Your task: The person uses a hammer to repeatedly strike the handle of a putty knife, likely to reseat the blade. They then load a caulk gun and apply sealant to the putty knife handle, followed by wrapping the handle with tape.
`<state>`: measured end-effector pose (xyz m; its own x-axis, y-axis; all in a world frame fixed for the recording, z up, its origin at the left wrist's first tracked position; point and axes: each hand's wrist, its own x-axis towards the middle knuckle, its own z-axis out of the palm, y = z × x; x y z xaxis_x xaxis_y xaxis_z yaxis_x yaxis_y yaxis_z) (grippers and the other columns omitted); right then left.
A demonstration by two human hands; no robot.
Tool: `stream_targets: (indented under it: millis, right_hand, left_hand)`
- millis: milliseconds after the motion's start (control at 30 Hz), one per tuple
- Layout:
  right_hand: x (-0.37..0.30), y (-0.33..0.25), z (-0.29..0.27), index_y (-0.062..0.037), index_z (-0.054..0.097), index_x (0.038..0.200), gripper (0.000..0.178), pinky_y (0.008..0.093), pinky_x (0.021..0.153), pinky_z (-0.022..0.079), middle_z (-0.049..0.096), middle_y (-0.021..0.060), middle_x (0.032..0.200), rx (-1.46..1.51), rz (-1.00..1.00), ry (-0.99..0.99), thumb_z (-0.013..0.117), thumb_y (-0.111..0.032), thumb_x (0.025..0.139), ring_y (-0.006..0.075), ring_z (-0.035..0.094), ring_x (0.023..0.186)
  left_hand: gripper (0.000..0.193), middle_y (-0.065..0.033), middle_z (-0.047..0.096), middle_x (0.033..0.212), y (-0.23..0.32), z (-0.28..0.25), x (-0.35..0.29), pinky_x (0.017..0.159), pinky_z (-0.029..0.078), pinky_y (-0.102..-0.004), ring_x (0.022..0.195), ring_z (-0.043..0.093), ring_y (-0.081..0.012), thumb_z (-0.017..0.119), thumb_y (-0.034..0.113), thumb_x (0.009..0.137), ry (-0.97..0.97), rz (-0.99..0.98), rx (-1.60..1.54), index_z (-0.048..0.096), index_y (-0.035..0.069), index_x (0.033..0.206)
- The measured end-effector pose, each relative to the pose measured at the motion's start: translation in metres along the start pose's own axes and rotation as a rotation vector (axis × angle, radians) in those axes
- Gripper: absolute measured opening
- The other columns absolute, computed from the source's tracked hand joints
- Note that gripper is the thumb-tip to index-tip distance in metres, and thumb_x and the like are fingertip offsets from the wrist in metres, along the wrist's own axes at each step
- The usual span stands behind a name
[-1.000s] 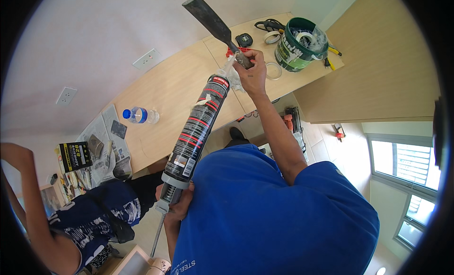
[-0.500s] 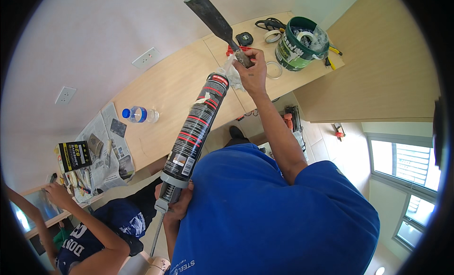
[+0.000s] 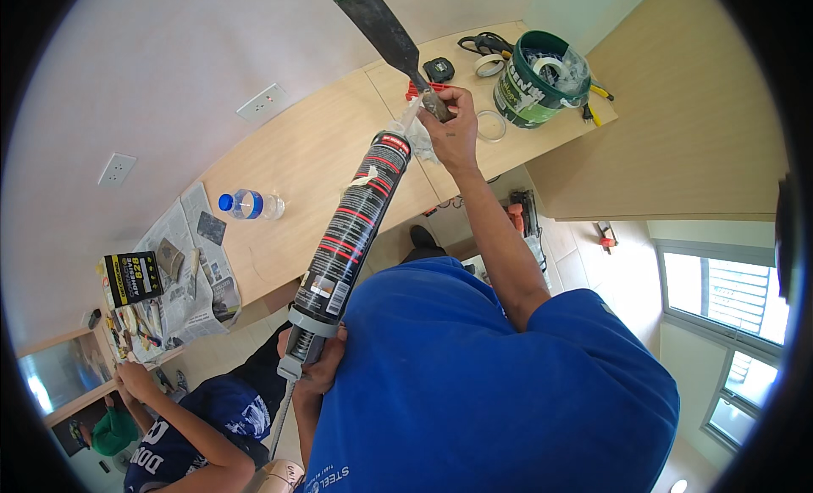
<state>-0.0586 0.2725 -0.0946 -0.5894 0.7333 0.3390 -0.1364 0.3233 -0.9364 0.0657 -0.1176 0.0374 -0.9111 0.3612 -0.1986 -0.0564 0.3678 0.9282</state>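
A caulking gun (image 3: 311,327) loaded with a black cartridge with red stripes (image 3: 345,239) slants across the view, its nozzle end up. My left hand (image 3: 324,368) is closed round the gun's rear by the blue shirt; its fingers are partly hidden. My right hand (image 3: 453,130) grips the short worn handle of a wide, dark, flat-bladed chisel (image 3: 383,37), whose blade points up and left. Beside that hand is the pale nozzle (image 3: 410,117); I cannot tell whether the fingers touch it. Whitish tissue (image 3: 423,144) shows beneath the hand.
On the wooden tabletop (image 3: 254,167) are a green bucket (image 3: 523,95), tape rolls (image 3: 490,126), a tape measure (image 3: 439,69) and a water bottle (image 3: 251,205). Newspaper (image 3: 196,281) lies under scrapers and a black-yellow box (image 3: 133,278). A person (image 3: 195,425) works at the lower left.
The co-worker at the lower left has shifted right, their hands drawn back toward the bench edge. My hands, the caulking gun and the chisel have barely moved.
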Motion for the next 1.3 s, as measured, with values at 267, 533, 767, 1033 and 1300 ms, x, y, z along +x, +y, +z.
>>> stream_targets:
  millis: [267,533,767,1033,1300]
  right_hand:
    - [-0.001,0.001,0.009,-0.0023,0.058,0.111,0.042,0.0337,0.078,0.055,0.066,0.0094,0.1,0.036,0.025,-0.045,0.087,-0.01,0.081,0.0183,0.064,0.089]
    - [0.0,-0.001,0.008,-0.0019,0.057,0.112,0.041,0.0324,0.079,0.056,0.065,0.0098,0.1,0.037,0.022,-0.058,0.085,-0.01,0.082,0.0169,0.064,0.089]
    - [0.0,0.001,0.007,-0.0013,0.056,0.113,0.042,0.0314,0.079,0.056,0.065,0.0102,0.101,0.063,0.019,-0.074,0.084,-0.01,0.083,0.016,0.064,0.091]
    - [0.001,-0.004,0.006,-0.0007,0.057,0.112,0.041,0.0322,0.081,0.056,0.065,0.0102,0.1,0.111,0.042,-0.095,0.084,-0.012,0.083,0.0162,0.064,0.091]
    - [0.002,-0.001,0.005,-0.0005,0.058,0.111,0.04,0.0323,0.082,0.055,0.066,0.0098,0.1,0.103,0.064,-0.105,0.084,-0.013,0.083,0.0161,0.064,0.091]
  left_hand:
    - [0.024,-0.0042,0.071,0.087,0.001,0.0,-0.01,0.074,0.051,-0.033,0.08,0.064,-0.014,0.081,0.025,0.094,0.016,-0.054,0.004,0.074,0.002,0.096]
    - [0.013,-0.0087,0.077,0.083,-0.016,0.001,-0.008,0.069,0.058,-0.0302,0.073,0.073,-0.0156,0.082,0.006,0.086,0.057,0.053,-0.005,0.075,0.0,0.095]
    - [0.013,-0.0085,0.077,0.083,-0.007,0.002,-0.008,0.068,0.058,-0.0299,0.073,0.073,-0.0156,0.082,0.008,0.086,0.05,0.033,0.036,0.075,0.0,0.094]
    - [0.013,-0.0082,0.077,0.083,-0.016,0.0,-0.007,0.069,0.058,-0.03,0.074,0.073,-0.0157,0.082,0.009,0.086,0.028,0.049,0.017,0.075,0.001,0.094]
    - [0.013,-0.0081,0.076,0.083,-0.017,0.002,-0.007,0.069,0.058,-0.0301,0.074,0.073,-0.0158,0.082,0.008,0.086,0.045,0.104,0.027,0.074,0.001,0.094]
